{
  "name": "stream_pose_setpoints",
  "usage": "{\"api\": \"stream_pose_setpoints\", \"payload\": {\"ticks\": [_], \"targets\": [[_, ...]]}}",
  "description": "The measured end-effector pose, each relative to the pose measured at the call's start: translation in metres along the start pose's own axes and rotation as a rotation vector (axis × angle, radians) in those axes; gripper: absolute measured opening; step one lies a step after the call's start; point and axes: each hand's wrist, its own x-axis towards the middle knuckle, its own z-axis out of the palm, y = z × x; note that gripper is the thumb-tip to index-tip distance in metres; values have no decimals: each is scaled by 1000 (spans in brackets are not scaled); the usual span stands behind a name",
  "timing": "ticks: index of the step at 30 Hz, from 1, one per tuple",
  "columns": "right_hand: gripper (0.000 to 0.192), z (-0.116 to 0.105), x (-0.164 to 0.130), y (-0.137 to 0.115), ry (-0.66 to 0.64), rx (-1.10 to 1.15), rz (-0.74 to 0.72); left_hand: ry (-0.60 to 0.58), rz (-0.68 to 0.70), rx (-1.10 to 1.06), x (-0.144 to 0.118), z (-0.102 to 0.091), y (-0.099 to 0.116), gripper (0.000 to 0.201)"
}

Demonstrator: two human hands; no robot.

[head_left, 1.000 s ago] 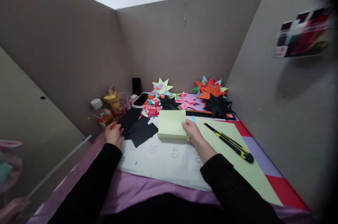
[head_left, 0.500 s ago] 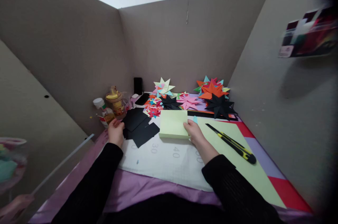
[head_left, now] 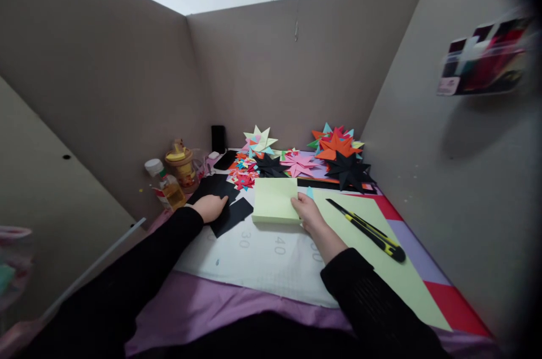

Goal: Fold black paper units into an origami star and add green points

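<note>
My right hand (head_left: 309, 213) grips the right edge of a thick stack of pale green paper (head_left: 276, 201), thumb on top and the other fingers underneath. It rests on a white mat printed with numbers. On the left, my left hand (head_left: 209, 208) lies over several loose black paper pieces (head_left: 234, 217). Its fingers are drawn together and touch the black paper; the fingertips are partly hidden. A black-and-yellow utility knife (head_left: 375, 236), blade out, lies on a large pale green sheet (head_left: 406, 285) right of my right hand.
Folded paper stars, including a black one (head_left: 349, 171) and a pink one (head_left: 298, 165), stand along the back. A bottle (head_left: 171, 189), a yellow cup (head_left: 183, 167) and a phone (head_left: 226, 160) are at the back left. Grey panels (head_left: 292, 77) enclose the desk.
My left hand has moved right from the left edge of the black papers to over them. My right hand keeps hold of the green stack. The view has shifted slightly.
</note>
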Motion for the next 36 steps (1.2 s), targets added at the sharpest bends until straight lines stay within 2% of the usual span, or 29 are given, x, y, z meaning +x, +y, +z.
{"api": "stream_pose_setpoints", "payload": {"ticks": [4,8,9,11,14,15,18,22,25,27,29,32,36], "targets": [[17,0,0,0,-7,-7,-1,-154,38,29,9,-15,0,63],[16,1,-1,-1,-21,-21,-2,-181,22,14,14,-20,6,88],[17,1,-1,-1,-24,-24,-3,-172,9,5,16,-20,7,87],[18,1,-1,-1,-25,-30,-7,-138,-31,-14,19,-18,10,74],[17,1,-1,0,-14,-42,-15,-38,-125,-49,21,-18,9,39],[17,2,-1,0,-10,-46,-17,10,-166,-63,20,-19,7,33],[18,2,-1,1,0,-60,-20,198,-304,-115,16,-36,-4,34],[20,1,0,1,21,-64,-14,489,-406,-210,9,-76,-15,28],[22,1,0,-1,24,-52,-10,635,-322,-300,9,-97,3,39],[24,2,-1,-2,15,-40,-10,630,-177,-374,11,-99,27,35],[27,3,-3,-4,-2,-22,-12,551,0,-441,16,-92,54,32],[30,7,-7,-7,-41,20,-20,398,208,-518,25,-74,89,39],[30,10,-8,-10,-86,94,-35,251,292,-620,39,-49,119,43]]}}
